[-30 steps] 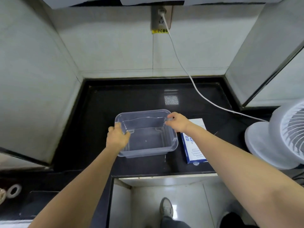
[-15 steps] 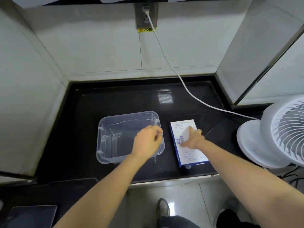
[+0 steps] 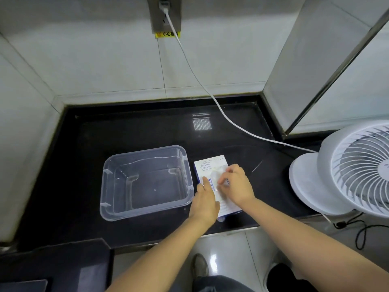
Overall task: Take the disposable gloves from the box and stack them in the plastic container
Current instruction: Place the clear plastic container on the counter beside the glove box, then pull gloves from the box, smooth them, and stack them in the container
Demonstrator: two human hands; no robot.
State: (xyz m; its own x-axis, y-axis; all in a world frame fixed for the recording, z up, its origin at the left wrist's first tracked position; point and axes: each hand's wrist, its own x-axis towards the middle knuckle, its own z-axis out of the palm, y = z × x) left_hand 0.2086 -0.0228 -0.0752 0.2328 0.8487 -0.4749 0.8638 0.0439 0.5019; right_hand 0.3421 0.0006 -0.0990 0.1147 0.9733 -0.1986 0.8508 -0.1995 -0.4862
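**Head view.** A white-and-blue glove box (image 3: 211, 165) is shown lying flat on the black counter (image 3: 147, 127), just to the right of the clear plastic container (image 3: 145, 149) (open-topped, set squarely on the same surface). The box is pressed down by the left hand (image 3: 205, 200), whose fingers are laid fairly straight along its left edge. The right hand (image 3: 236, 184) is held over the middle of the box, fingertips curled and pinched on a translucent glove (image 3: 216, 174) at the opening. A white fan (image 3: 347, 165) is seen at the right, well apart from the box. A white cable (image 3: 210, 95) is run from the wall socket (image 3: 164, 15) across the counter.
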